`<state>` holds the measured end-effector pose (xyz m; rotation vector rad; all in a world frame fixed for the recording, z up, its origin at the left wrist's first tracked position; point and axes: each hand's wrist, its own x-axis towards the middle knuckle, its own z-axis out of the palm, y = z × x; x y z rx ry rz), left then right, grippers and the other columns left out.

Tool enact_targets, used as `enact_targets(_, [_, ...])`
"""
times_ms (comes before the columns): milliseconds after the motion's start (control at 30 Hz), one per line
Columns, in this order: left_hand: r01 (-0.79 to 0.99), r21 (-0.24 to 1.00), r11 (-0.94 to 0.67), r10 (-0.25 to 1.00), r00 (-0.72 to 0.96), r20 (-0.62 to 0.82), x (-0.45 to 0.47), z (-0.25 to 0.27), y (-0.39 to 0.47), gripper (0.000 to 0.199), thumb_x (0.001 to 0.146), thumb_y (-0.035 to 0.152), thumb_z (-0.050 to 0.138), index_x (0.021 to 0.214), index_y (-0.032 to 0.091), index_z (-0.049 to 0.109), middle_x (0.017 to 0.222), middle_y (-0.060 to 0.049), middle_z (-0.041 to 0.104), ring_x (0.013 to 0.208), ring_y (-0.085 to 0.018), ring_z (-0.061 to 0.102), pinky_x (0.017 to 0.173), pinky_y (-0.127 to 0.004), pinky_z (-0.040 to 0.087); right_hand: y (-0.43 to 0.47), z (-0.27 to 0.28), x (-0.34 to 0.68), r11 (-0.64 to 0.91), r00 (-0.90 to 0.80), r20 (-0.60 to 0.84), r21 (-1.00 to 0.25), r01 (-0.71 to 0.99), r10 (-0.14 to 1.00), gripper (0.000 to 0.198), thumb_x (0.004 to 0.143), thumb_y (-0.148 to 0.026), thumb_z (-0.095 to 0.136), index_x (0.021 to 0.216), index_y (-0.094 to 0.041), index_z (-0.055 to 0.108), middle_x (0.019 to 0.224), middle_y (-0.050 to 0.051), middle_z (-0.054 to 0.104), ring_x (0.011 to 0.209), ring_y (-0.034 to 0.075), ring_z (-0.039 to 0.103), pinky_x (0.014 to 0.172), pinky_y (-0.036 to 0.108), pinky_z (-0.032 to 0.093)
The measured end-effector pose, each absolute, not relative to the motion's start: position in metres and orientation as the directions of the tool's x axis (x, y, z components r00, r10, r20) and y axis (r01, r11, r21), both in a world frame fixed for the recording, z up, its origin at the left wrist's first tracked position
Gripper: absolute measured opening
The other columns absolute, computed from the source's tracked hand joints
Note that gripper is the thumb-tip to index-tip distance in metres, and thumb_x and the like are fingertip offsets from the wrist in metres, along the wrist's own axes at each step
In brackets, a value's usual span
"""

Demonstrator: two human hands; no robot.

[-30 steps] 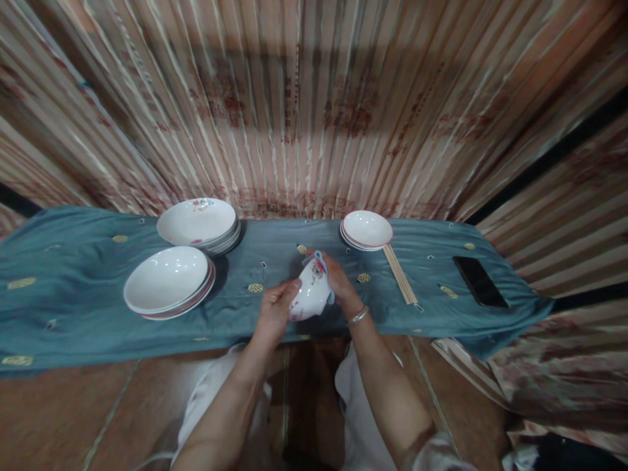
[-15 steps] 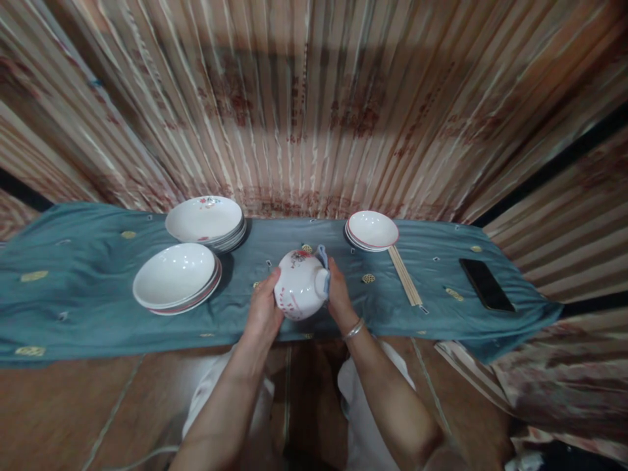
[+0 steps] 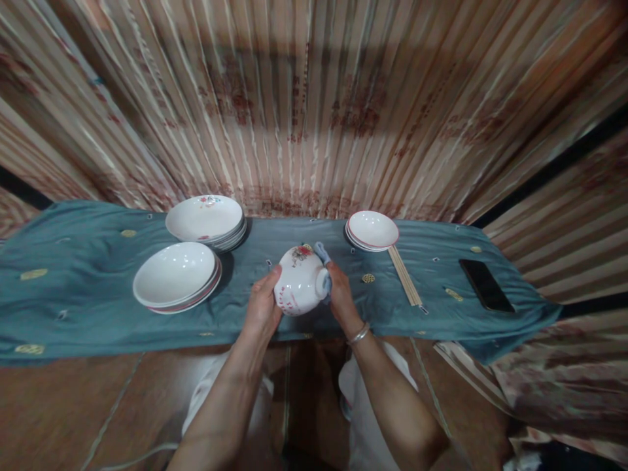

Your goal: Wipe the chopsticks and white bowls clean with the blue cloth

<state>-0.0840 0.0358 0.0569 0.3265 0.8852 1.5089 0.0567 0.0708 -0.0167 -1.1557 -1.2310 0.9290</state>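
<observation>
A white bowl (image 3: 297,288) with red flower patterns is held on its side over the front of the table, its foot turned to the right. My left hand (image 3: 263,299) grips its rim, thumb on the outer wall and fingers hidden behind. On the other side, my right hand (image 3: 340,292) is closed on a blue-grey cloth (image 3: 322,252) that it holds against the bowl's foot. Most of the right fingers are hidden behind the cloth and bowl.
A blue-green cloth covers the table (image 3: 275,229). Stacked plates (image 3: 203,219) and stacked deep dishes (image 3: 174,275) stand at left. Small red-rimmed bowls (image 3: 373,229), chopsticks (image 3: 405,276) and a black phone (image 3: 485,284) lie at right. A curtain (image 3: 304,104) hangs behind.
The bowl has tilted slightly, so its foot faces me more. My right hand and the cloth have shifted a little around the foot. My left hand keeps its grip.
</observation>
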Motion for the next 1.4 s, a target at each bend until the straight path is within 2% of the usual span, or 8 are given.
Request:
enact_targets(100, [-0.683,0.725,0.09,0.953,-0.152,-0.261,-0.083,0.059,0.033,0.032,0.049,0.034,0.088,0.059,0.011,0.068,0.05,-0.002,0.065,0.046,-0.013,0.059,0.054,-0.024,0.051,0.065,0.001,0.057,0.184,0.137,0.189,-0.982,0.047,0.972,0.048,0.093,-0.047,0.04,0.124,-0.018,0.061,0.128,0.009,0.063,0.12,0.022,0.057,0.106,0.041,0.04])
enact_targets(300, [-0.631,0.763,0.14,0.956,-0.114,-0.27,-0.081,0.056,0.031,0.034,0.05,0.039,0.086,0.058,0.012,0.066,0.049,-0.001,0.062,0.051,-0.016,0.062,0.053,-0.026,0.049,0.05,0.02,0.054,0.285,0.034,0.29,-0.952,0.115,0.956,0.047,0.096,-0.045,0.036,0.133,-0.022,0.053,0.139,0.004,0.054,0.13,0.02,0.048,0.114,0.042,0.032])
enact_targets(500, [-0.615,0.774,0.15,0.956,-0.11,-0.273,-0.079,0.055,0.031,0.032,0.052,0.038,0.084,0.058,0.012,0.066,0.052,-0.003,0.063,0.054,-0.017,0.062,0.053,-0.026,0.049,0.04,0.028,0.054,0.48,-0.107,0.477,-0.793,0.375,0.872,0.045,0.099,-0.04,0.031,0.139,-0.027,0.047,0.148,0.002,0.044,0.14,0.017,0.035,0.118,0.044,0.026])
enact_targets(667, [-0.604,0.78,0.16,0.959,-0.093,-0.269,-0.075,0.057,0.03,0.032,0.05,0.038,0.084,0.059,0.013,0.067,0.056,-0.004,0.065,0.061,-0.02,0.065,0.055,-0.027,0.05,0.039,0.032,0.054,0.55,-0.191,0.524,-0.711,0.437,0.83,0.044,0.099,-0.036,0.03,0.139,-0.026,0.047,0.148,0.003,0.044,0.14,0.016,0.034,0.118,0.043,0.027])
enact_targets(833, [-0.602,0.78,0.172,0.957,-0.085,-0.276,-0.076,0.053,0.029,0.035,0.047,0.04,0.086,0.058,0.012,0.068,0.056,-0.005,0.066,0.06,-0.021,0.065,0.056,-0.029,0.051,0.049,0.022,0.056,0.47,-0.111,0.46,-0.823,0.318,0.881,0.044,0.098,-0.041,0.034,0.135,-0.027,0.052,0.145,0.002,0.048,0.138,0.017,0.039,0.118,0.043,0.027])
enact_targets(967, [-0.622,0.762,0.181,0.95,-0.09,-0.3,-0.079,0.054,0.03,0.034,0.047,0.038,0.087,0.057,0.011,0.067,0.054,-0.005,0.066,0.058,-0.021,0.066,0.057,-0.029,0.053,0.059,0.015,0.058,0.319,-0.028,0.317,-0.944,0.087,0.948,0.046,0.095,-0.047,0.04,0.128,-0.022,0.058,0.14,0.004,0.054,0.132,0.02,0.047,0.116,0.043,0.029])
enact_targets(1100, [-0.678,0.72,0.148,0.941,-0.127,-0.314,-0.08,0.057,0.032,0.03,0.048,0.031,0.087,0.059,0.01,0.068,0.051,-0.004,0.065,0.052,-0.018,0.064,0.058,-0.027,0.054,0.064,0.013,0.057,0.187,0.018,0.186,-0.976,-0.114,0.982,0.047,0.092,-0.049,0.042,0.124,-0.02,0.061,0.131,0.006,0.061,0.124,0.022,0.055,0.111,0.042,0.037])
enact_targets(1400, [-0.812,0.573,0.112,0.871,-0.197,-0.45,-0.083,0.061,0.041,0.009,0.078,0.014,0.065,0.072,0.01,0.069,0.063,-0.006,0.072,0.065,-0.019,0.07,0.081,-0.033,0.058,0.06,-0.003,0.044,0.106,0.167,0.092,-0.991,-0.08,0.982,0.054,0.09,-0.058,0.041,0.123,-0.02,0.061,0.13,0.007,0.062,0.125,0.021,0.053,0.113,0.042,0.033])
